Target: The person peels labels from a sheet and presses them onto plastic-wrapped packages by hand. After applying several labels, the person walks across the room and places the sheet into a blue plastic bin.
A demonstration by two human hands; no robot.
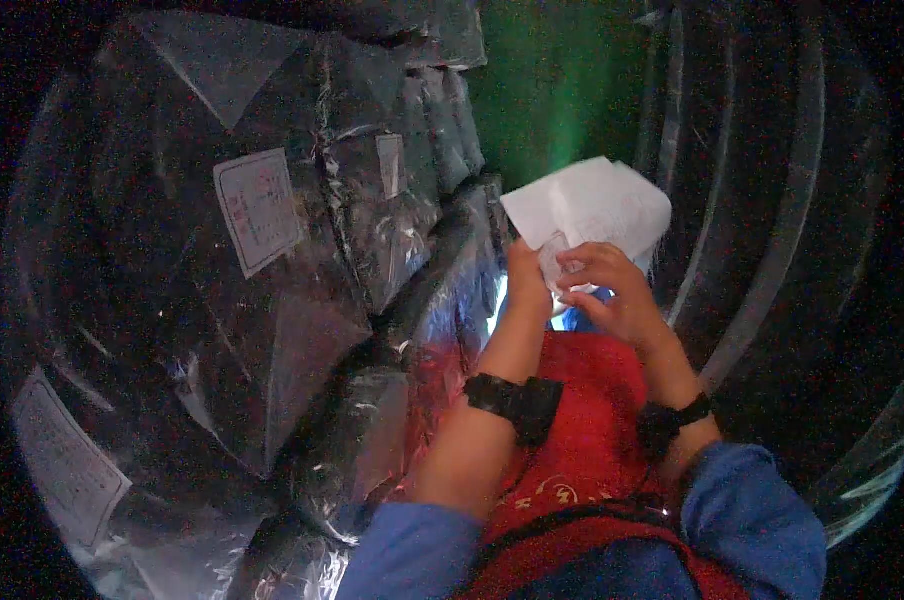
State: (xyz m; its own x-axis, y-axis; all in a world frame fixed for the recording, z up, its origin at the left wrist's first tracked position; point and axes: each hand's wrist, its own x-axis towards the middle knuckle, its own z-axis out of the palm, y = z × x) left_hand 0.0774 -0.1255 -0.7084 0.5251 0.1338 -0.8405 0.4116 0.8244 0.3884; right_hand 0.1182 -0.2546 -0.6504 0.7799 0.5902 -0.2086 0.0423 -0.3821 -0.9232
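My left hand (529, 278) is closed around the lower left edge of white paper sheets (612, 195). Faint reddish print shows on the sheets, and they overlap with uneven edges. At their lower edge, my right hand (612, 290) has its fingers curled and thumb bent in, fingertips on the paper near the left hand. A whitish, rumpled bit of the paper (555, 255) shows between the two hands. Black straps circle both forearms, and a red apron (592, 400) lies below the hands.
Dark plastic-wrapped packages (302, 370) are stacked along the left side. A printed label (259, 210) and another printed sheet (69, 455) are on them. Green floor (542, 90) runs ahead, and more plastic-wrapped material (762, 200) rises close on the right.
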